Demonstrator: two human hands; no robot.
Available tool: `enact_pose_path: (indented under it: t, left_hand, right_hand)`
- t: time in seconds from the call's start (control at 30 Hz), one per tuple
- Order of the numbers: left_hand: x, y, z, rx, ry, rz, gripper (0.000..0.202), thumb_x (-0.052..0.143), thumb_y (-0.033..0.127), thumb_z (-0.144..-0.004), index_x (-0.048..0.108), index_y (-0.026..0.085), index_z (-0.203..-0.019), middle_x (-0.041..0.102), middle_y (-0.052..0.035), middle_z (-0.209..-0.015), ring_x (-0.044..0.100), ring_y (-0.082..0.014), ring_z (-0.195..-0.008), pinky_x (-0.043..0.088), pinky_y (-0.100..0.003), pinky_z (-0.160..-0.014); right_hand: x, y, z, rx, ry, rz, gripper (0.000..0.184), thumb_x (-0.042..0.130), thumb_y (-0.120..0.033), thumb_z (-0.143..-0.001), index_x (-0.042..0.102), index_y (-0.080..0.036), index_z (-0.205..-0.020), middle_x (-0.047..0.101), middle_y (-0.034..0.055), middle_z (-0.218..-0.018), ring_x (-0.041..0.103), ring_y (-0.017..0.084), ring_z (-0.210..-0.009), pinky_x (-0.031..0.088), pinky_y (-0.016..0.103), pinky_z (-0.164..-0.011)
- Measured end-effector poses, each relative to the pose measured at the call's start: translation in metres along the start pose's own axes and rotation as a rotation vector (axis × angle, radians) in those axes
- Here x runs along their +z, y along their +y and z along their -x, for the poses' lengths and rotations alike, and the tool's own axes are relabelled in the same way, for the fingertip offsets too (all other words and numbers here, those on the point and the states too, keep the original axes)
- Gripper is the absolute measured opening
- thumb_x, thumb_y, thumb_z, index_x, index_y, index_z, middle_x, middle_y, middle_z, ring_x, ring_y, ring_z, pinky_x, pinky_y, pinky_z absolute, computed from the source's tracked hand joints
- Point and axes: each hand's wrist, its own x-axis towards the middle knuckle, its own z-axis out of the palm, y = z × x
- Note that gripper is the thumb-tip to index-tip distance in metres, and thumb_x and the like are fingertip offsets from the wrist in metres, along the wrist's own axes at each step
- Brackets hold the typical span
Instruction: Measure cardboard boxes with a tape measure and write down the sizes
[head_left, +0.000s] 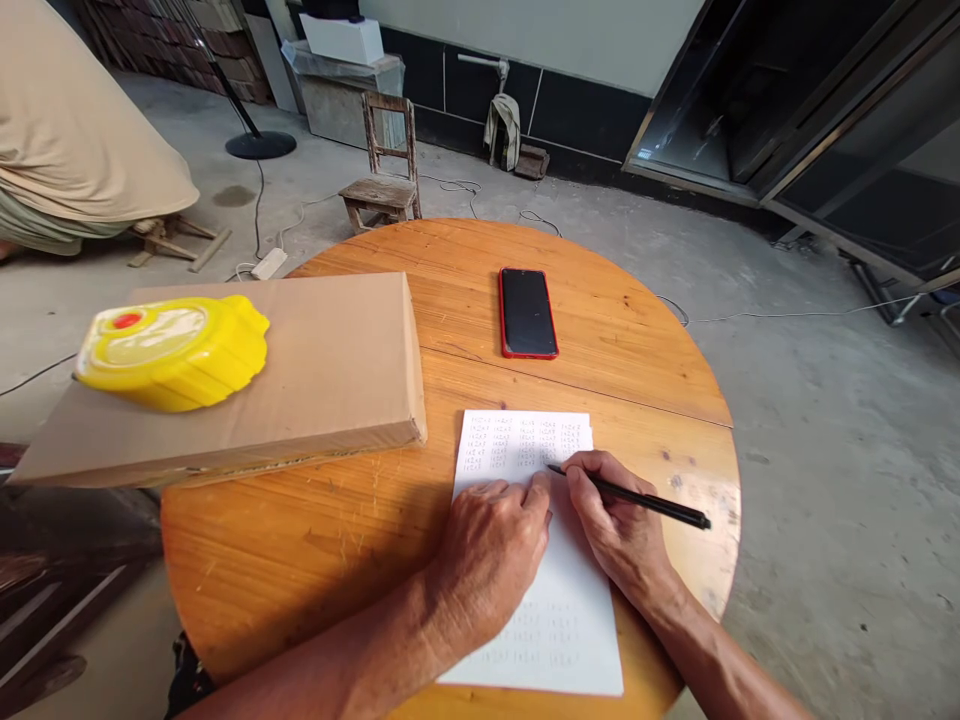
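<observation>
A white sheet of paper point(566, 580) with rows of small handwritten figures lies on the round wooden table point(337, 560). My left hand point(499, 550) rests palm down across its middle, holding nothing, fingers bent forward and partly foreshortened. In my right hand point(619, 510) is a black pen point(652, 502), pinched between thumb and fingers. Its tip touches the paper near the lowest row of the upper block, just right of my left index finger. More faint figures show near the sheet's bottom edge. My left hand and forearm cover part of the sheet.
A phone in a red case point(527, 313) lies beyond the paper. At left, a yellow plastic bottle point(180, 350) rests on a cardboard box point(337, 370) overhanging the table edge. Behind are a small wooden chair point(384, 185), a black stand base point(260, 145) and cables on the floor.
</observation>
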Motion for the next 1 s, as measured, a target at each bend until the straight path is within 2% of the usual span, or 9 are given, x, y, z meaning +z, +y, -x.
enact_pose_path:
  t: [0.13, 0.33, 0.63, 0.87, 1.0]
  left_hand:
    - [0.0010, 0.0003, -0.0006, 0.000, 0.005, -0.024, 0.036, 0.067, 0.014, -0.082, 0.063, 0.014, -0.118, 0.070, -0.0010, -0.072, 0.067, -0.0223, -0.062, 0.054, -0.036, -0.055]
    - [-0.0027, 0.0004, -0.0023, 0.003, -0.019, -0.021, 0.036, 0.064, 0.015, -0.084, 0.062, 0.013, -0.119, 0.071, -0.0013, -0.072, 0.068, -0.0220, -0.063, 0.054, -0.036, -0.056]
    - [0.0010, -0.0002, -0.0014, 0.013, 0.016, -0.019, 0.036, 0.065, 0.015, -0.083, 0.063, 0.012, -0.119, 0.070, -0.0014, -0.070, 0.067, -0.0217, -0.062, 0.053, -0.034, -0.055]
    - [-0.0008, -0.0001, -0.0020, 0.011, -0.001, -0.010, 0.037, 0.067, 0.014, -0.082, 0.064, 0.012, -0.119, 0.070, -0.0010, -0.071, 0.067, -0.0220, -0.062, 0.054, -0.035, -0.055]
    - [-0.0006, -0.0003, -0.0023, 0.018, 0.010, -0.017, 0.034, 0.063, 0.014, -0.084, 0.063, 0.012, -0.118, 0.070, -0.0015, -0.070, 0.067, -0.0217, -0.063, 0.053, -0.035, -0.055]
  right_hand:
    - [-0.0012, 0.0016, 0.0015, 0.028, 0.039, -0.020, 0.015, 0.052, -0.024, -0.091, 0.063, -0.020, -0.081, 0.056, -0.0033, -0.060, 0.048, 0.011, -0.052, 0.039, 0.024, -0.050]
    - [-0.0005, 0.0022, 0.0020, 0.058, 0.021, -0.044, 0.016, 0.051, -0.025, -0.091, 0.062, -0.020, -0.080, 0.051, -0.0040, -0.057, 0.042, 0.011, -0.047, 0.032, 0.024, -0.044]
    - [0.0016, 0.0019, 0.0005, 0.036, 0.027, -0.048, 0.015, 0.052, -0.023, -0.090, 0.063, -0.020, -0.080, 0.060, -0.0009, -0.066, 0.051, 0.012, -0.055, 0.040, 0.023, -0.049]
    - [0.0029, 0.0007, -0.0005, 0.019, 0.014, -0.016, 0.016, 0.052, -0.023, -0.091, 0.062, -0.019, -0.080, 0.064, 0.0001, -0.069, 0.055, 0.012, -0.060, 0.044, 0.024, -0.056]
    - [0.0028, 0.0000, 0.0003, 0.064, 0.026, -0.022, 0.016, 0.051, -0.025, -0.091, 0.063, -0.019, -0.081, 0.061, 0.0000, -0.066, 0.053, 0.012, -0.057, 0.042, 0.024, -0.052]
